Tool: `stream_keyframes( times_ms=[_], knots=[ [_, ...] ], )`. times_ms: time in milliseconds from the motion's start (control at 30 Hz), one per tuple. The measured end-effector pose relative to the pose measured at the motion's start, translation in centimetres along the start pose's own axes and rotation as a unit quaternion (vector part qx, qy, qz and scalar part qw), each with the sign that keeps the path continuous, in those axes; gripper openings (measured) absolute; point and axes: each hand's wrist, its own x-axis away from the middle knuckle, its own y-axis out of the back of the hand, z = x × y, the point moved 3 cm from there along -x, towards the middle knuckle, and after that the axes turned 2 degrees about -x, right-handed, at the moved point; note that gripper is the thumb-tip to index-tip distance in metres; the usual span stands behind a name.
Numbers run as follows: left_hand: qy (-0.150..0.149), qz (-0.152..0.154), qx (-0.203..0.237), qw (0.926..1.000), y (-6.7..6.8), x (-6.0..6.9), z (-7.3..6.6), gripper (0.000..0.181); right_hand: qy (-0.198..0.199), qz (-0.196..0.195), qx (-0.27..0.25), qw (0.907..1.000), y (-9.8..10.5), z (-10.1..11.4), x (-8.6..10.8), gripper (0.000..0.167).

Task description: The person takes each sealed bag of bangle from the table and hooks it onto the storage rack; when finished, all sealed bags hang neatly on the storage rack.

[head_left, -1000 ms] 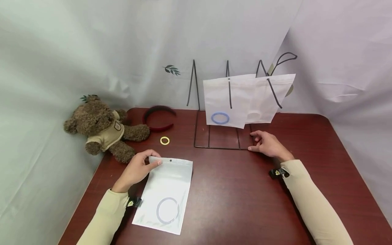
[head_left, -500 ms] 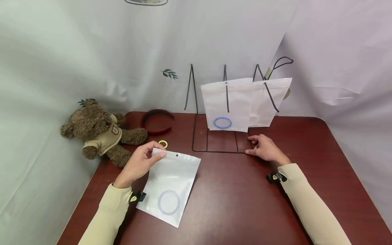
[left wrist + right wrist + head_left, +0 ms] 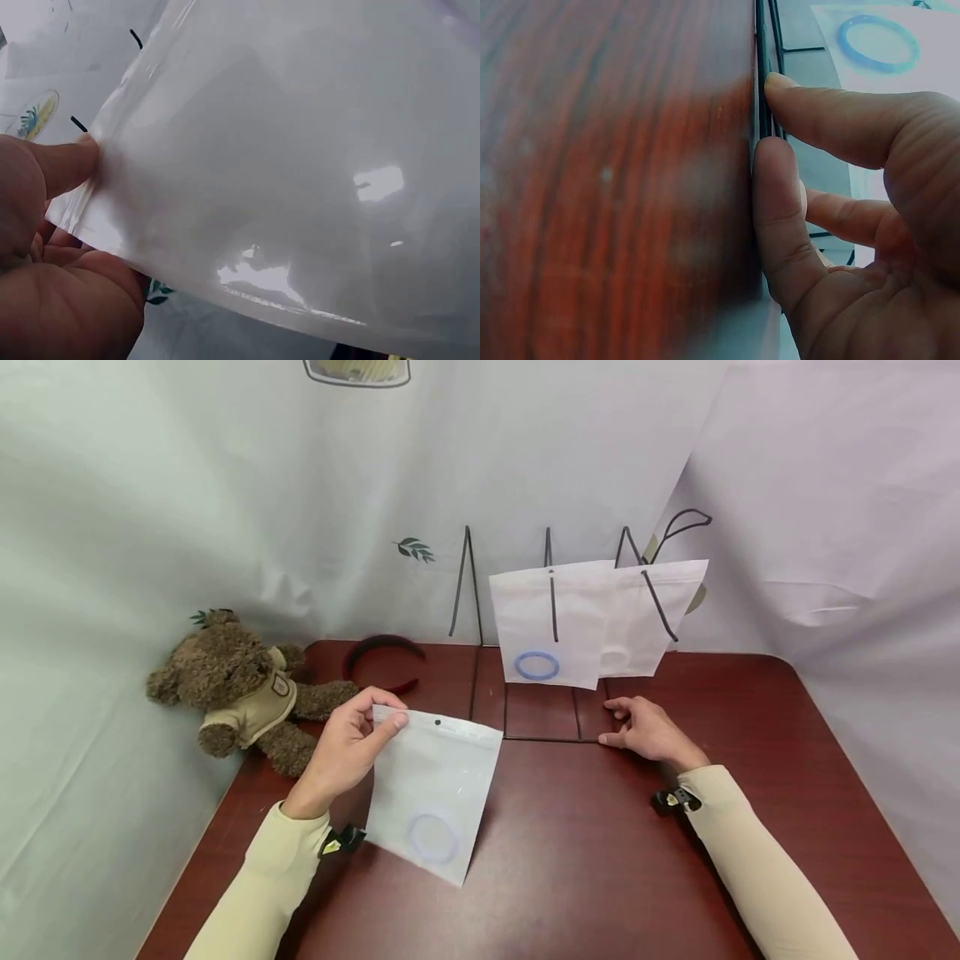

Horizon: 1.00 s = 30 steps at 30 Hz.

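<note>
My left hand (image 3: 345,752) pinches the upper left corner of a white zip-lock bag (image 3: 427,777). A pale purple ring (image 3: 432,837) shows through its lower part, and a hang hole sits at the top edge. In the left wrist view the thumb lies over the glossy bag (image 3: 300,150) and curled fingers are behind it. My right hand (image 3: 648,731) holds the front right corner of a black wire rack (image 3: 547,740), thumb and finger on the base wire (image 3: 763,75). Two white bags hang on the rack's hooks; the left bag (image 3: 525,627) shows a blue ring (image 3: 536,666).
A brown teddy bear (image 3: 225,668) sits at the left table edge. Behind my left hand lies a dark red headband (image 3: 375,643). The rack's leftmost hook (image 3: 460,585) carries no bag. White cloth (image 3: 337,485) hangs around the reddish-brown table (image 3: 585,852).
My left hand has raised the bag off the table and moved it slightly right and away from me. The yellow ring is now hidden in the head view. My right hand stays at the rack's corner.
</note>
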Motion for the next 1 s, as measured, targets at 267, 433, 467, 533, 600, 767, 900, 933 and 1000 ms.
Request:
stream_keyframes(
  times_ms=[267,433,467,533,600,767,900,933,1000],
  knots=[
    [-0.037,-0.048,0.043,0.9972,-0.2,-1.2,-2.2,0.009,0.003,0.001,0.002,1.0000,-0.2,0.1,-0.1,0.068],
    [-0.075,-0.067,0.035,0.9943,0.0,-2.3,-3.3,0.009,0.004,0.001,0.003,1.0000,-0.2,0.1,-0.2,0.067],
    [-0.083,-0.073,0.032,0.9933,0.1,-2.6,-3.5,0.009,0.004,0.000,0.002,1.0000,-0.1,0.1,-0.2,0.067],
    [-0.098,-0.086,0.027,0.9911,0.4,-3.3,-3.9,0.009,0.002,-0.002,0.004,1.0000,-0.1,0.1,-0.2,0.068],
    [-0.106,-0.097,0.019,0.9894,0.6,-4.0,-4.3,0.010,-0.001,-0.002,0.002,1.0000,0.0,0.0,-0.1,0.069],
    [-0.111,-0.111,0.027,0.9872,0.9,-5.3,-4.5,0.011,-0.003,0.001,0.000,1.0000,-0.2,-0.2,0.1,0.069],
    [-0.109,-0.113,0.053,0.9862,0.9,-6.0,-4.6,0.013,0.004,-0.004,0.004,1.0000,-0.2,-0.2,0.1,0.067],
    [-0.109,-0.113,0.055,0.9861,0.9,-6.1,-4.6,0.013,0.005,-0.005,0.004,1.0000,-0.2,-0.1,0.1,0.067],
    [-0.108,-0.112,0.061,0.9860,0.8,-6.5,-4.8,0.013,0.007,-0.005,0.005,1.0000,-0.1,0.0,0.1,0.067]
  ],
)
